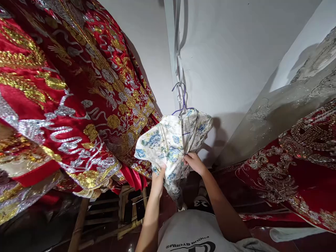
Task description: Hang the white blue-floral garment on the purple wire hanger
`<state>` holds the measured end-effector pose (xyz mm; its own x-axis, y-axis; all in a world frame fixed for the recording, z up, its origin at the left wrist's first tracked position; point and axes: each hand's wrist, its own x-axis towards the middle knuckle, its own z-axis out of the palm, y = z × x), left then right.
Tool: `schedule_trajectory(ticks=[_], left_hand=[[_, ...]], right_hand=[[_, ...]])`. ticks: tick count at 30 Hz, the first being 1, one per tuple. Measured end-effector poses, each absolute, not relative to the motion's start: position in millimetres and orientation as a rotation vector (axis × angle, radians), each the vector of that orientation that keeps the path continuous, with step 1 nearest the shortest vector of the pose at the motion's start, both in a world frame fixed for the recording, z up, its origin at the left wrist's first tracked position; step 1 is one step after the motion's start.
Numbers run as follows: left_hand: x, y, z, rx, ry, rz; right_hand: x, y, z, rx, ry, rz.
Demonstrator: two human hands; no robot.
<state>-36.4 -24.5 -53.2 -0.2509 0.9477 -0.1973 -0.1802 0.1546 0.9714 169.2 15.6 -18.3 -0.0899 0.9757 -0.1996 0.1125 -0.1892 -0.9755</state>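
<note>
A white short-sleeved dress [157, 140] with a blue floral print hangs in front of me, its front partly open near the neck. Its purple wire hanger [184, 94] shows at the neck and through the opening. My left hand [158, 182] grips the dress at its lower left side, thumb on the front and the other fingers hidden behind the cloth. At the edge of the front opening, my right hand [193, 162] is closed on the fabric in a pinch. The lower part of the dress falls between my forearms.
Red gowns [105, 87] with gold and silver embroidery crowd the left. A beaded red gown [296, 168] and sheer pale fabric [278, 101] are on the right. A white strap [178, 66] hangs along the wall above the hanger. Wooden chair-like frames [126, 210] stand lower left.
</note>
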Motion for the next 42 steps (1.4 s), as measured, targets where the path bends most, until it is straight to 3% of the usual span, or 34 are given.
schedule_trajectory(ticks=[8,12,22,26,34,38,42], left_hand=[[-34.6,-23.6,-61.7,1.352,1.756,1.812],[5.7,-28.3,-60.4,1.81,1.497,1.514],[34.2,-2.9,-59.6,1.698,1.267,1.257],[43.9,-5.6,-59.0,1.734,1.209,1.316],[54.7,-0.5,-67.1,1.749,1.117,1.212],[38.8,16.6,-60.7,1.718,1.111,1.184],[28.6,41.4,-0.6,1.724,1.039,1.48]], right_hand=[[174.5,1.3,-27.6,-1.46,-1.273,1.467],[171.8,2.7,-22.5,-1.446,-1.272,1.507],[173.2,3.4,-20.6,-1.191,-1.227,1.528],[197.6,19.4,12.0,-1.102,-1.11,1.488],[206.2,70.5,129.4,-0.93,-1.005,1.159],[190.0,66.0,135.9,-0.934,-1.078,1.149],[182.0,52.8,124.9,-0.931,-1.134,1.132]])
